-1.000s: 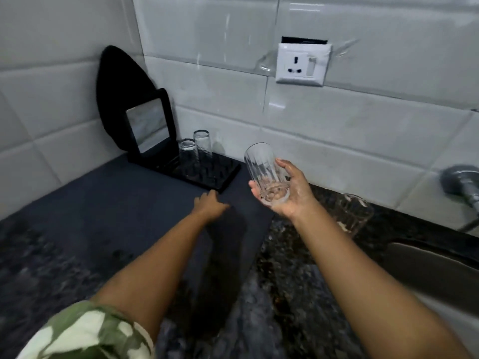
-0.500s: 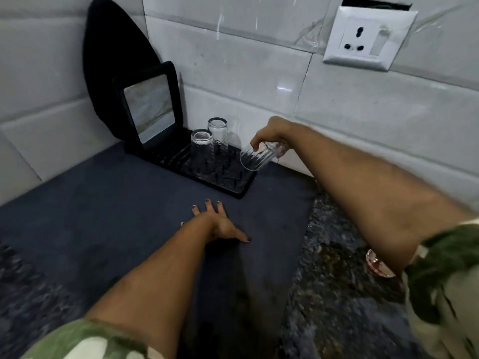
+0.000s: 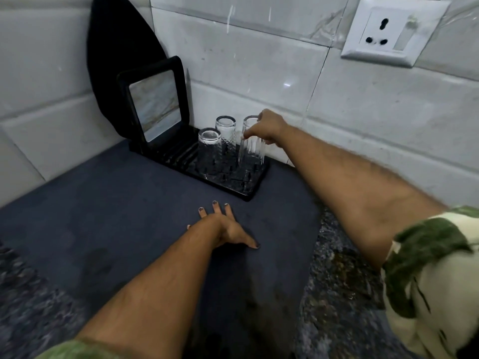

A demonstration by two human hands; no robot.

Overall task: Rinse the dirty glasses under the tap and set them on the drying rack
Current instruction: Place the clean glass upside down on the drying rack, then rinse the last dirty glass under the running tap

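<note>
My right hand grips the top end of a tall ribbed glass, fingers curled over its upturned base, and holds it upright and mouth-down over the right end of the black drying rack; I cannot tell whether its rim already touches the rack's pegs or hangs just above them. Just to the left of it, two more glasses stand inverted on the same rack: a nearer glass toward me and a farther glass behind it, close to the wall, the pair nearly touching each other. My left hand lies flat, palm down, fingers spread and straight, on the dark blue mat in front of the rack, holding nothing. At the rack's left end a black-framed mirror stands tilted back, and behind it a dark pointed board leans into the corner of the white tiled wall. High on the wall to the right sits a white power socket. To the right of the mat the speckled stone counter shows, wet in patches. My green-and-cream patterned sleeve fills the lower right edge.
</note>
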